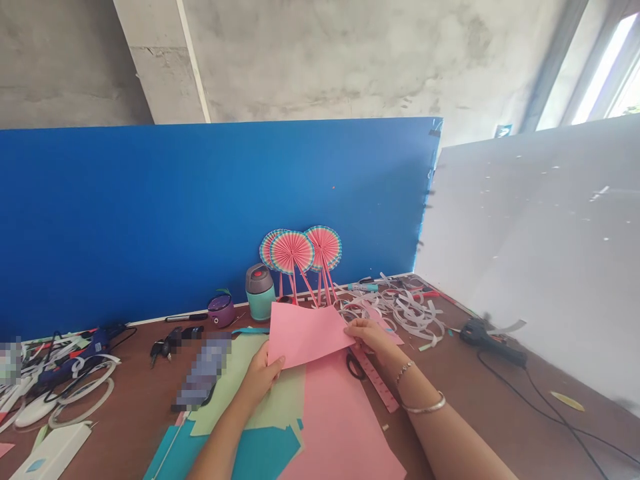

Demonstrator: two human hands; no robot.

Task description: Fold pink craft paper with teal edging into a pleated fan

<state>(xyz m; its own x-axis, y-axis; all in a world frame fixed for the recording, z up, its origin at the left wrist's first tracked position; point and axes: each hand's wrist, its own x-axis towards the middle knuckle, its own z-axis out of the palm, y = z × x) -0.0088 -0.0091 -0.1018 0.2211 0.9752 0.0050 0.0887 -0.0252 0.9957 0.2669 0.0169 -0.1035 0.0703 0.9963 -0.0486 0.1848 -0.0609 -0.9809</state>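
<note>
While the left hand (262, 372) and right hand (369, 335) pinch opposite ends of a pink sheet (309, 337) between them, round paper fans (292, 253) stand beyond and more pink paper (335, 423) lies below.

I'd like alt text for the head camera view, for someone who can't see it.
A person's left hand and right hand hold a pink sheet above more coloured paper on a brown table. Behind are pleated pink fans and a turquoise container before a blue partition.
</note>
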